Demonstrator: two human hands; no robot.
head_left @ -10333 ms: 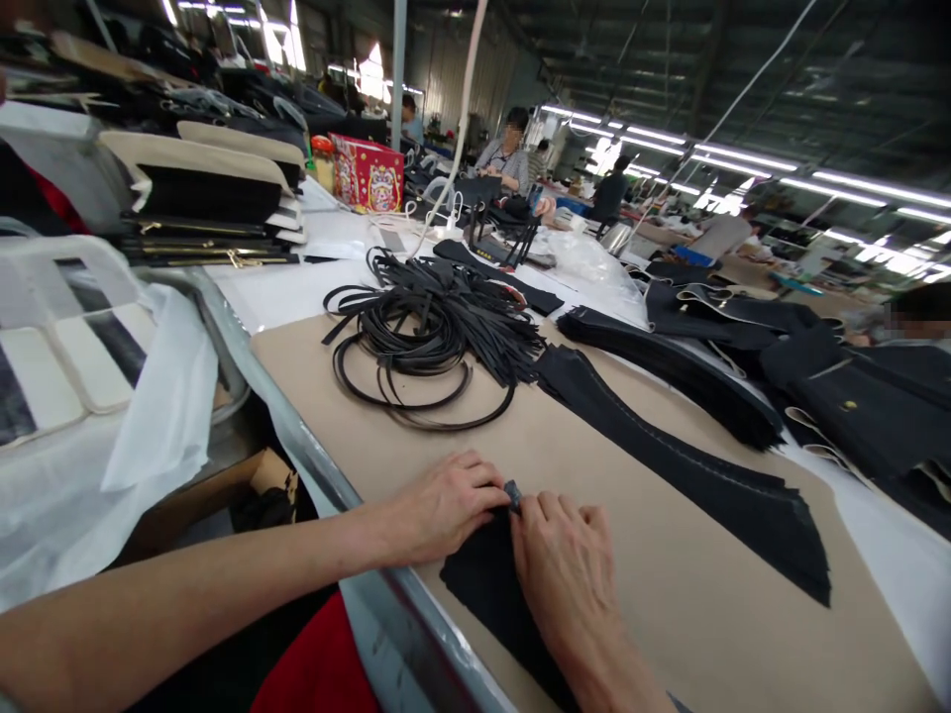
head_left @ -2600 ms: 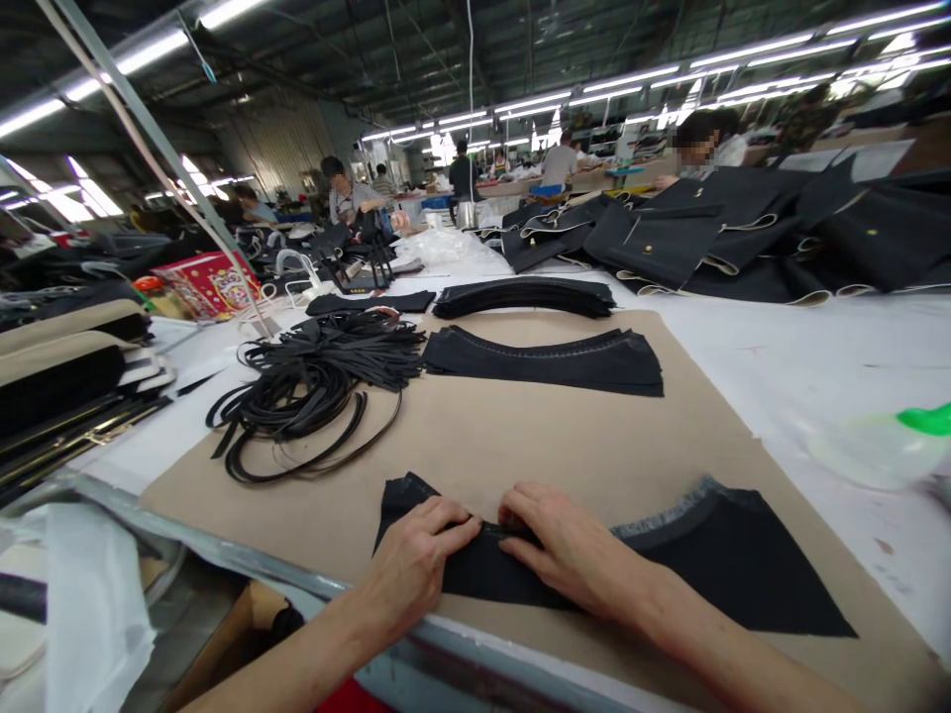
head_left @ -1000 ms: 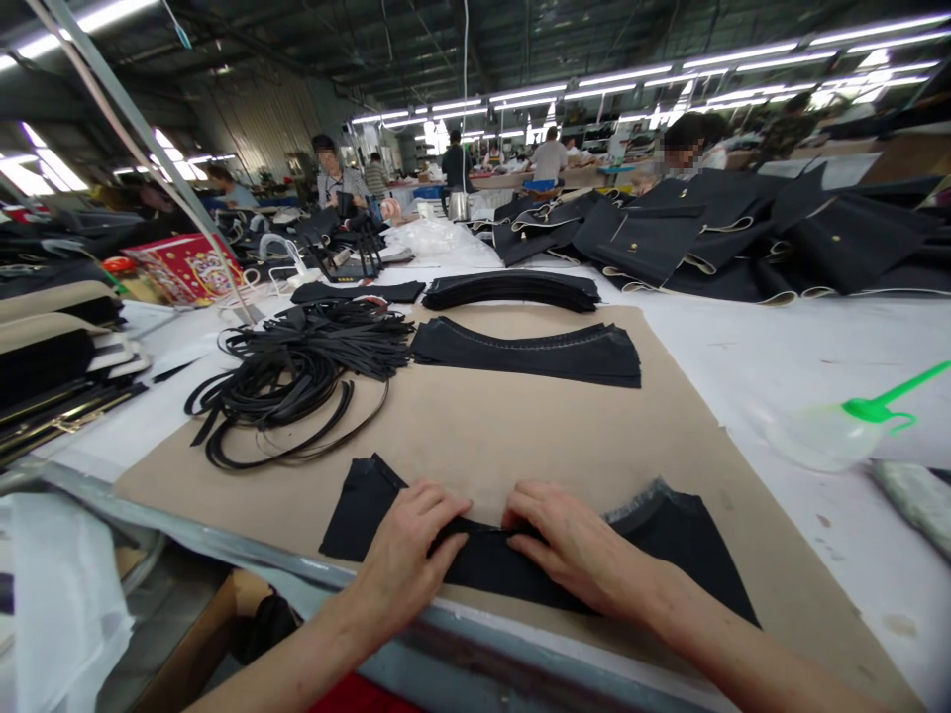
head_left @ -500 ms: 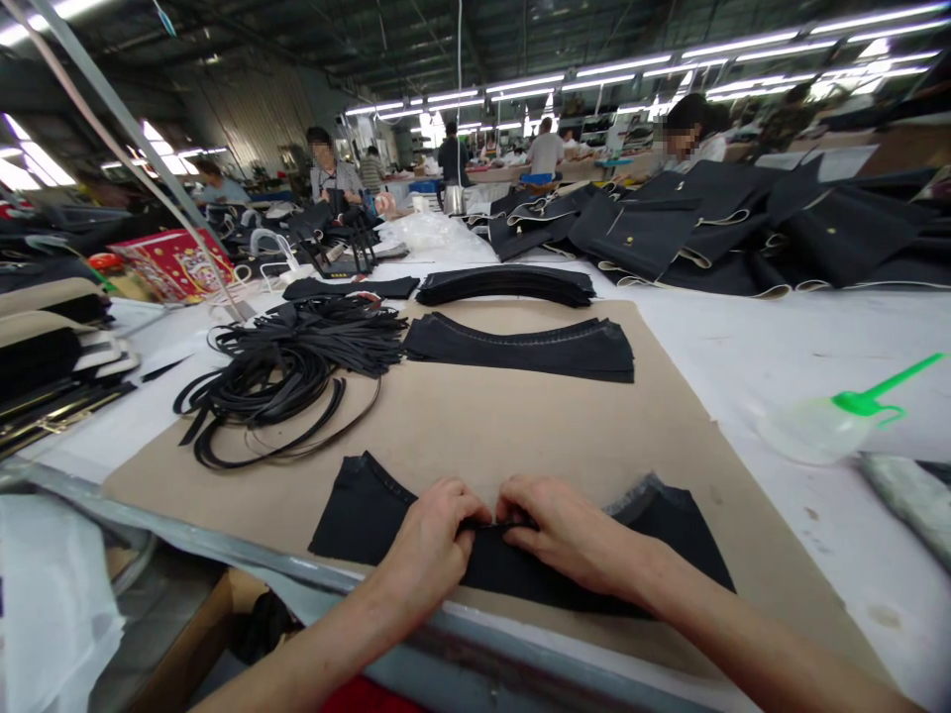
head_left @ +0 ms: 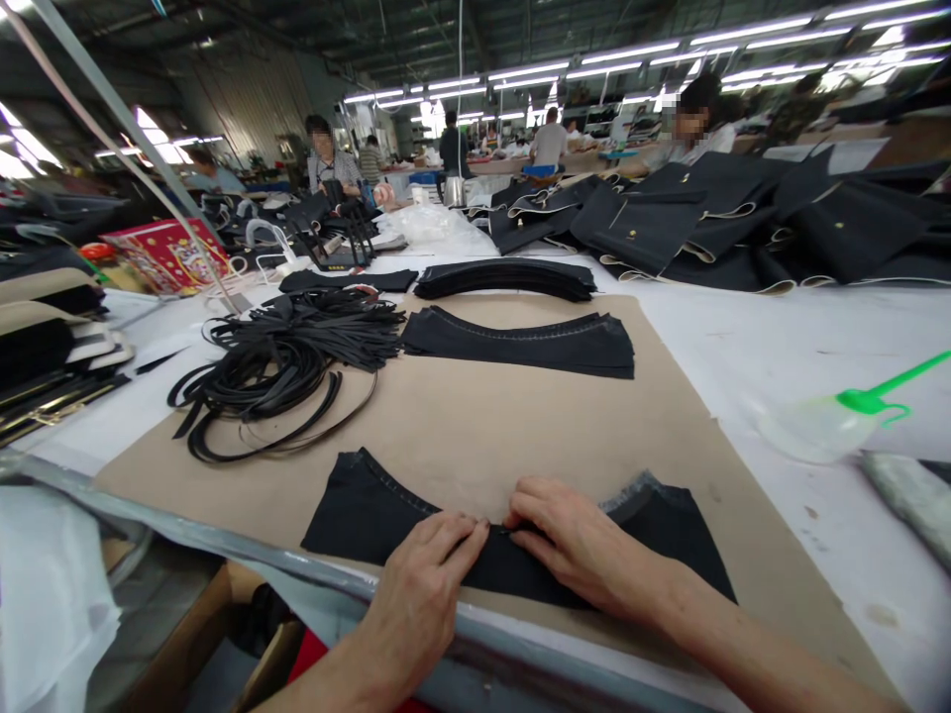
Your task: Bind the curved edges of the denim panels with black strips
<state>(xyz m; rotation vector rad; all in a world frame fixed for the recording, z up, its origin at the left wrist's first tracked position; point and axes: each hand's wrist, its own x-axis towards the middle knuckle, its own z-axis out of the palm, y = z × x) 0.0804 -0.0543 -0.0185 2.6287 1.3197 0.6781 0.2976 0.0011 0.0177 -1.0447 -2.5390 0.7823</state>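
Note:
A curved black fabric piece (head_left: 364, 505) lies on the brown board (head_left: 461, 426) near the table's front edge. My left hand (head_left: 427, 584) rests on its middle, the fingers close together and pressing near the inner curved edge. Just to the right, my right hand (head_left: 576, 540) pinches that same edge between thumb and fingers. Small stitch-like marks run along the left part of the curve, and a greyish strip shows at its right end. Farther back lie a stack of similar black pieces (head_left: 520, 347) and a thicker curved stack (head_left: 505, 280).
Black strips (head_left: 278, 366) lie coiled at the left of the board. A clear bottle with a green spout (head_left: 866, 401) is at the right. Black panels (head_left: 669, 223) are heaped behind. A red box (head_left: 167, 259) stands back left. Several people work farther off.
My left hand has let go of its pinch and shifted slightly right and down, its fingers now flatter on the fabric. My right hand stays at the edge, nearly in place.

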